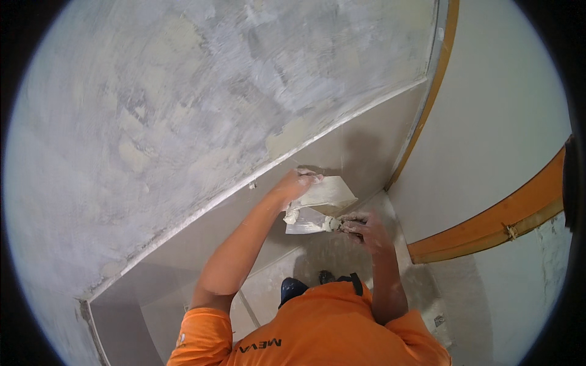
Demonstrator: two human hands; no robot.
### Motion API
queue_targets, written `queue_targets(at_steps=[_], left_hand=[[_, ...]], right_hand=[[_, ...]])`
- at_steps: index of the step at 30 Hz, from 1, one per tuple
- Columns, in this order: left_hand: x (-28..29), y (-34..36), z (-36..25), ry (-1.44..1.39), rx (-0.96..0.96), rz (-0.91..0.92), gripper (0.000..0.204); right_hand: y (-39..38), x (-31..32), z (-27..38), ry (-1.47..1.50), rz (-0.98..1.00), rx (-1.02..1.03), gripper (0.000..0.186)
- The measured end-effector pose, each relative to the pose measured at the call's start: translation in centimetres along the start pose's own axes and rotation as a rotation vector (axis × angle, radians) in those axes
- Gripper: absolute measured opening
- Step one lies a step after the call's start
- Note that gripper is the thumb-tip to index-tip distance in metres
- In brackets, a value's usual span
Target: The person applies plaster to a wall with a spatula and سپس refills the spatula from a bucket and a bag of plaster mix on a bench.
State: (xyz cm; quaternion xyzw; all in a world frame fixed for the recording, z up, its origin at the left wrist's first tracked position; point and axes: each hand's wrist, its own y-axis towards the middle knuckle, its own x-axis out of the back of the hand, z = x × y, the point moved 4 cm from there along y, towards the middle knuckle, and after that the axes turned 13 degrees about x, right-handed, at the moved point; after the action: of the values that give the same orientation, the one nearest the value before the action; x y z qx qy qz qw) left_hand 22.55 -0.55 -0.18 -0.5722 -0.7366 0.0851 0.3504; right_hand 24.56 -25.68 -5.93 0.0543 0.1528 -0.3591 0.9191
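Note:
My left hand (299, 185), dusted with white, is closed on the upper left edge of a wide plaster spatula (329, 192). Its broad pale face is coated, and wet plaster (292, 216) clings along its lower left edge. Just below it, my right hand (368, 231) grips the handle of a putty knife (307, 222), whose flat blade points left. A lump of plaster sits where blade and handle meet. The putty knife's blade lies close under the spatula's edge; whether they touch I cannot tell. Plaster smears cover the right fingers.
A patchy, skim-coated wall (201, 91) fills the upper left, ending in a white edge strip (256, 168) above a smooth beige panel (384, 116). To the right stand an orange-brown door frame (427, 100) and a curved-looking orange board (494, 229). Shoes (326, 277) show on the floor below.

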Motion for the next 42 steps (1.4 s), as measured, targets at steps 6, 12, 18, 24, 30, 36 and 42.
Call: queue_targets(at_steps=[6, 12, 18, 24, 30, 36, 42], left_hand=[[1.2, -1.4, -3.0, -0.619, 0.072, 0.075, 0.042], [2.9, -7.0, -6.6, -1.022, -0.127, 0.157, 0.056], [5.5, -11.4, -8.0, -1.183, -0.359, 0.152, 0.060], [8.7, -18.0, -9.9, -1.231, -0.569, 0.015, 0.057], [11.6, -22.0, -9.7, -1.395, -0.703, -0.070, 0.056], [13.8, -25.7, -10.2, -1.416, -0.786, -0.098, 0.052], [15.6, -27.4, -9.2, -1.432, -0.833, -0.160, 0.051]], right_hand=[[-0.4, 2.6, -0.8, 0.354, -0.104, 0.075, 0.044], [0.0, 0.8, 5.7, 0.645, 0.113, 0.312, 0.057], [1.0, -1.3, 13.7, 0.554, 0.109, 0.403, 0.050], [4.8, -3.8, 21.4, 0.604, 0.170, 0.471, 0.044], [8.0, -11.4, 31.0, 0.322, 0.253, 0.743, 0.049], [13.0, -19.4, 37.2, -0.416, -0.063, 1.130, 0.049], [17.8, -24.6, 39.5, -0.915, -0.473, 1.483, 0.038]])
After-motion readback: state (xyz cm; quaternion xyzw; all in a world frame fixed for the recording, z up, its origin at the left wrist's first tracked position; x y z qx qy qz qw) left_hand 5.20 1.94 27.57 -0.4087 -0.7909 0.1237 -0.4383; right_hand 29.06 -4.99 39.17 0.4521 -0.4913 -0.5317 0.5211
